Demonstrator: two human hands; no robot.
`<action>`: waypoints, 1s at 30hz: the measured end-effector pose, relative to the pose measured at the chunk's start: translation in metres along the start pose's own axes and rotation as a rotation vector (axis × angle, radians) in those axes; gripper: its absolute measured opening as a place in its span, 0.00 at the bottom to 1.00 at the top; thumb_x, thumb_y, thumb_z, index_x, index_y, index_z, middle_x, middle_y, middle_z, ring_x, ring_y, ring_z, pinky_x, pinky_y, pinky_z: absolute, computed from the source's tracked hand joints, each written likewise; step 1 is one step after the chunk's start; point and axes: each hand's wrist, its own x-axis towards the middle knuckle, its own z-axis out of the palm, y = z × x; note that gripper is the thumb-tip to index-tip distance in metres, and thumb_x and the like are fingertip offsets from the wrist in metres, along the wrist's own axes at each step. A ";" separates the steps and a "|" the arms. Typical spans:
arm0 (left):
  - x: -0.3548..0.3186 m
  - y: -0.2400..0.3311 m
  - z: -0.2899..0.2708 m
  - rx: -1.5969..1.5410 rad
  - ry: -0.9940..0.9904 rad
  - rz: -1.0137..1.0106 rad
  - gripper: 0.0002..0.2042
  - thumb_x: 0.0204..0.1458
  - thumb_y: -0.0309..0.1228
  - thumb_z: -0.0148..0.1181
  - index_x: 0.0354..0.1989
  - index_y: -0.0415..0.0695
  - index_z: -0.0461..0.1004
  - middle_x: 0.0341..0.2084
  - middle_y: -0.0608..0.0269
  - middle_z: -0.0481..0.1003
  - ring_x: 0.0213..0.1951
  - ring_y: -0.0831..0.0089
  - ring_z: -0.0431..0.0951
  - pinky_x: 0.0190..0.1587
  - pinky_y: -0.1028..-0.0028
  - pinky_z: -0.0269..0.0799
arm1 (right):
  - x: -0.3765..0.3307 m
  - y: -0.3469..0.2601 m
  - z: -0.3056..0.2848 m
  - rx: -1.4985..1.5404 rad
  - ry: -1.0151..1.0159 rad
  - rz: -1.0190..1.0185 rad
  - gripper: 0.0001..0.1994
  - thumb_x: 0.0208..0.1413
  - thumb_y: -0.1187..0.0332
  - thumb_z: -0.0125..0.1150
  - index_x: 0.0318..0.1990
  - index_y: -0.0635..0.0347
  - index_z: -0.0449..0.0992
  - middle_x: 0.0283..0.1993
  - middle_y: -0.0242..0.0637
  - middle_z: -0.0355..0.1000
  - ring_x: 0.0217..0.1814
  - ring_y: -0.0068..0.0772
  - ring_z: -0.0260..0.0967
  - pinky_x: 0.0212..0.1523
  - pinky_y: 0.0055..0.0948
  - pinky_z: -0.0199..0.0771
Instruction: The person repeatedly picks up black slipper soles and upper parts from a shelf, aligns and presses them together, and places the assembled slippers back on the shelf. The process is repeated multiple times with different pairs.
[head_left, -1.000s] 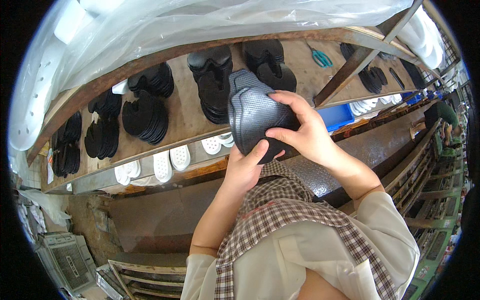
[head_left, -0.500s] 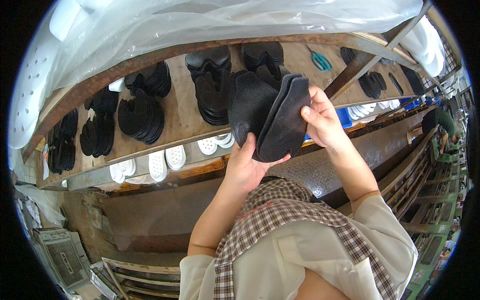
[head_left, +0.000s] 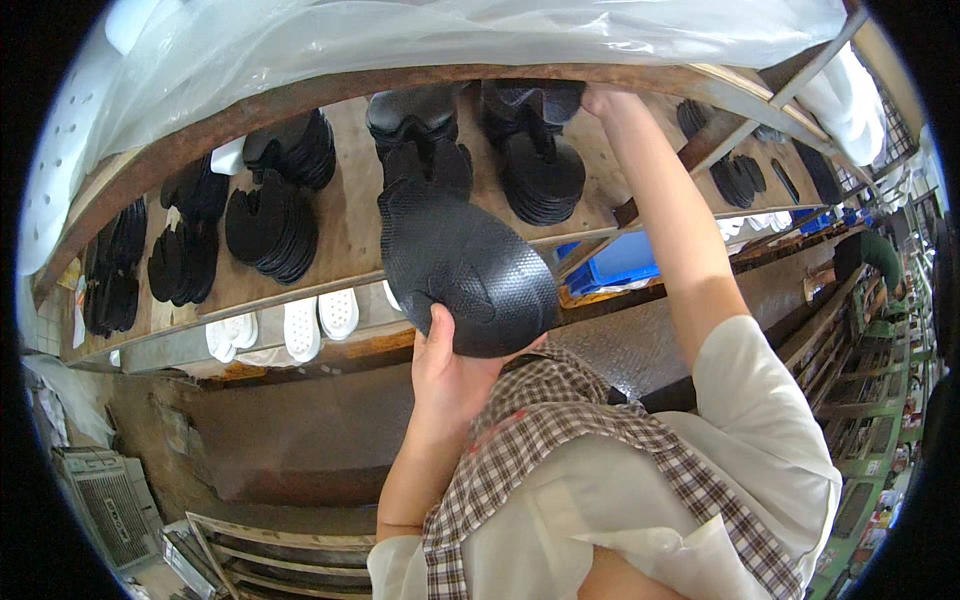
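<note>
My left hand [head_left: 450,375] grips a curved black sheet piece [head_left: 470,265] with a textured, glossy surface, shaped like a shoe part. The thumb lies on its face and the fingers are hidden beneath it. Far forward, my right hand [head_left: 607,103] is at the right edge of the rear stack of black pieces [head_left: 535,98] on the wooden shelf; its fingers are mostly out of sight. In front of that stack stands a nearer pile of notched black pieces [head_left: 543,180]. Another black stack [head_left: 430,165] sits just behind the held piece.
More black stacks [head_left: 270,230] line the shelf [head_left: 345,220] to the left. Below are white perforated shoes [head_left: 302,328] and a blue bin [head_left: 625,262]. A rusty metal rail [head_left: 400,80] and plastic sheeting [head_left: 450,35] hang over the shelf. Another person [head_left: 870,260] bends at far right.
My right hand has let go of the black pieces and stretched forward to the rear stack. My left hand has kept hold, and the held piece now lies flatter and turned.
</note>
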 end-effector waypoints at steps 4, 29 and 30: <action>-0.013 -0.001 -0.006 0.023 0.079 0.069 0.35 0.59 0.57 0.39 0.67 0.44 0.50 0.62 0.48 0.59 0.62 0.47 0.61 0.57 0.40 0.61 | 0.043 0.054 0.010 -1.233 -0.121 -0.213 0.26 0.66 0.53 0.39 0.61 0.65 0.60 0.65 0.51 0.58 0.69 0.46 0.52 0.67 0.45 0.54; 0.005 -0.021 0.019 -0.117 -0.119 -0.004 0.22 0.64 0.43 0.40 0.63 0.47 0.56 0.60 0.59 0.63 0.61 0.64 0.64 0.61 0.57 0.61 | -0.234 -0.102 -0.025 -1.086 -1.073 -0.890 0.37 0.26 0.64 0.71 0.51 0.69 0.69 0.58 0.42 0.62 0.63 0.41 0.58 0.60 0.34 0.65; 0.004 -0.021 0.020 -0.100 -0.122 -0.004 0.22 0.64 0.42 0.40 0.64 0.47 0.55 0.60 0.59 0.63 0.61 0.64 0.64 0.61 0.57 0.62 | -0.236 -0.101 -0.028 -1.073 -1.066 -0.867 0.36 0.26 0.64 0.70 0.51 0.69 0.70 0.57 0.42 0.63 0.63 0.41 0.58 0.60 0.34 0.66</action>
